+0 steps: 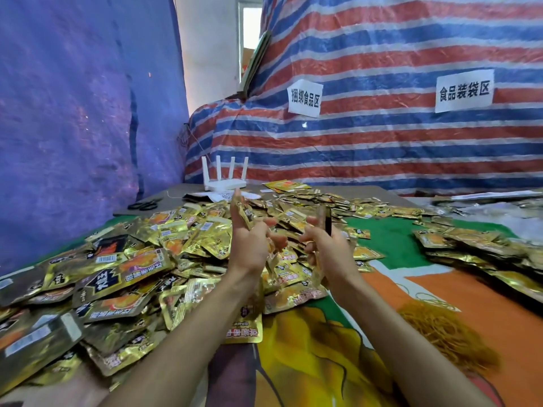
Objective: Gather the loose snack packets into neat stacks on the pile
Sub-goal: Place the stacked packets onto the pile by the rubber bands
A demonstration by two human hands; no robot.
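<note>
Blue tarp (73, 113) left, striped tarp (382, 142) behind and right. Worktop (396, 245) is covered in a printed cloth.

Left to right:
- scissors (145, 204) at the back left edge
- pile (132, 259) of loose packets across the left and centre, overlapping at all angles, some face down
- router (224, 183) behind the pile
- left hand (249, 242) raised over the pile, fingers curled on a small bunch (244, 212) held upright
- right hand (329, 248) just beside it, gripping a stack (324, 218) on edge, thumb one side and fingers the other
- rubber bands (440, 327) heaped near right
- rows (476, 245) of already layered packets far right

Step looks like merging bunch into stack. Suggest:
- turn every packet the same face and the same way up before joining
- loosen the right grip only enough to slide the bunch in; foil is probably slippery and a slack hold will fan out
- tap the long edge on the cloth to square it up
- lay it flat on a level part of the pile, not on a slope

Packets are flat sealed gold foil pouches, glossy and crinkled. Fronts have an orange picture and a black label; backs have a white barcode patch. They're thin, so a stack likely stays low but slides easily.
</note>
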